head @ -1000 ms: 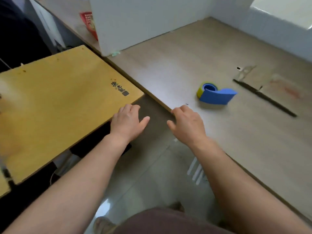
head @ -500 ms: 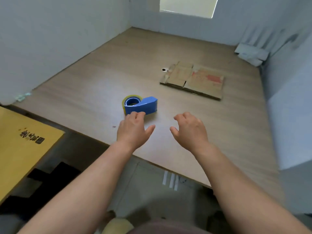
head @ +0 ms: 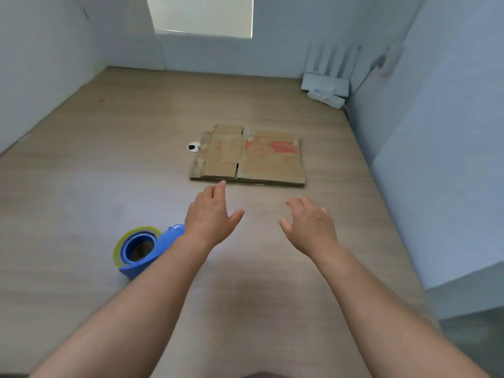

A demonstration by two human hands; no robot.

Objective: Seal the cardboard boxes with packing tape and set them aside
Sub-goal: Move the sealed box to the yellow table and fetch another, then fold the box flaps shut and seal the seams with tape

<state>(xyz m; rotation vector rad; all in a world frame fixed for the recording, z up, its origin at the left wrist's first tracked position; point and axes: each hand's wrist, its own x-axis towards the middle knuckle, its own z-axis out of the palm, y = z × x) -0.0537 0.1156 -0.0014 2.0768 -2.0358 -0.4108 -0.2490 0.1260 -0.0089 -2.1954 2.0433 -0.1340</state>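
Note:
A flattened cardboard box (head: 253, 156) with a red print lies on the wooden table surface (head: 109, 159), straight ahead. A blue tape dispenser (head: 141, 249) with a yellowish roll sits at the near left, partly hidden behind my left forearm. My left hand (head: 211, 215) hovers with fingers stretched forward, its fingertips just short of the box's near edge. My right hand (head: 309, 225) hangs to the right of it, fingers loosely curled, holding nothing.
Pale blue-grey walls close in the surface on the left, back and right. A white device (head: 326, 91) with upright antennas stands in the back right corner. A small white round thing (head: 192, 147) lies by the box's left edge.
The view swung from the yellow board toward the table, which now fills it. Both hands moved forward past the tape dispenser toward the flattened box.

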